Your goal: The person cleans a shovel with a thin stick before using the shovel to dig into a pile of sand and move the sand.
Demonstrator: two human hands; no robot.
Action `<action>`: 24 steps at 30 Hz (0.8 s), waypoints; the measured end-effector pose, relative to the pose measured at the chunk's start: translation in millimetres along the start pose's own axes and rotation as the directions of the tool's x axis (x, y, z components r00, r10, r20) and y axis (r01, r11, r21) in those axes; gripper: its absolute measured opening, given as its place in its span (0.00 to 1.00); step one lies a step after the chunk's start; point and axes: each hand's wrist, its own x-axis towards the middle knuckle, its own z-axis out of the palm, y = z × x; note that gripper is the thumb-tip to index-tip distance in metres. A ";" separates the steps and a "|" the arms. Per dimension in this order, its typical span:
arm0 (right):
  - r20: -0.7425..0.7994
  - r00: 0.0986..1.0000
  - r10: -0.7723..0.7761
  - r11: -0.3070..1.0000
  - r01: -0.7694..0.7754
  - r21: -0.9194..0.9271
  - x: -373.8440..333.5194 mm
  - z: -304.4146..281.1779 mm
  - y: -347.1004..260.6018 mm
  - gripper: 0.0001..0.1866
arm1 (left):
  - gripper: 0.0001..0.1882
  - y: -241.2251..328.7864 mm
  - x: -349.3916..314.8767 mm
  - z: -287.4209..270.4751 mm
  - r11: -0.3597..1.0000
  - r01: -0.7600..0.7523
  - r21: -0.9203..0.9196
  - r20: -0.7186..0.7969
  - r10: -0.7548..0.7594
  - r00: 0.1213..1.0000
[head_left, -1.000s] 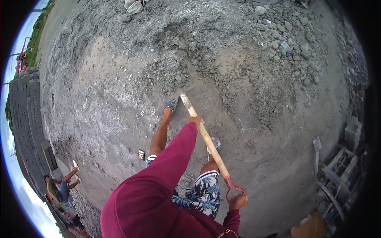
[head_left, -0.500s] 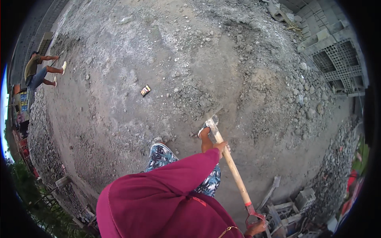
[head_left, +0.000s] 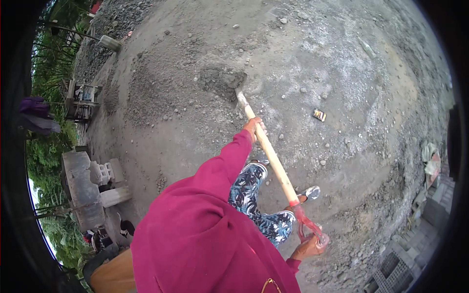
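My left hand [head_left: 254,128] is wrapped around the lower part of the pale wooden shaft of a shovel [head_left: 274,161]. At the other end of the shaft, my right hand [head_left: 308,248] grips the red handle, which is blurred by motion. The shovel slants from the lower right up to the upper middle. Dark grey gravel [head_left: 220,82] lies at its far end and hides the blade. Whether all of that gravel rests on the blade, I cannot tell. Below the shaft are my legs in patterned shorts [head_left: 249,185].
Loose gravel and grey dirt [head_left: 342,166] cover the ground. A small dark-and-yellow packet [head_left: 319,115] lies right of the shovel. Concrete pieces [head_left: 82,188] stand at the left, hollow blocks [head_left: 391,268] at the lower right. Trees [head_left: 53,156] line the left edge.
My view has turned to the left, so the other person is out of sight. The shovel's far end has swung leftward and now has gravel at it. Both hands keep their hold.
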 end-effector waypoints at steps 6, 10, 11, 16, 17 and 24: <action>0.582 0.161 -0.797 0.540 0.623 0.566 -99.7 237.4 -122.1 0.21 | 0.10 333.7 -71.2 -80.6 0.881 -0.444 0.160 -0.084 0.461 0.884; 0.635 0.360 -0.684 0.685 0.618 0.387 -55.3 255.4 -115.9 0.18 | 0.18 348.2 -129.4 -1.6 0.752 -0.619 0.226 -0.181 0.656 0.732; 0.654 0.481 -0.584 0.798 0.491 0.351 -50.8 251.4 -102.3 0.16 | 0.18 349.9 -131.5 0.9 0.703 -0.674 0.228 -0.094 0.705 0.703; 0.571 0.820 -0.025 0.990 -0.060 0.130 -24.8 163.7 -57.7 0.12 | 0.14 266.7 -76.6 77.8 0.891 -0.444 -0.096 0.161 0.454 0.876; 0.504 0.859 0.084 0.973 -0.181 0.145 -22.2 140.8 -39.6 0.12 | 0.15 226.4 -54.6 94.1 0.931 -0.365 -0.026 0.175 0.363 0.915; -0.071 0.831 0.552 0.758 -0.464 0.459 -57.0 -78.5 -0.3 0.18 | 0.09 -176.1 -22.4 98.4 0.792 0.339 0.507 -0.079 -0.349 0.934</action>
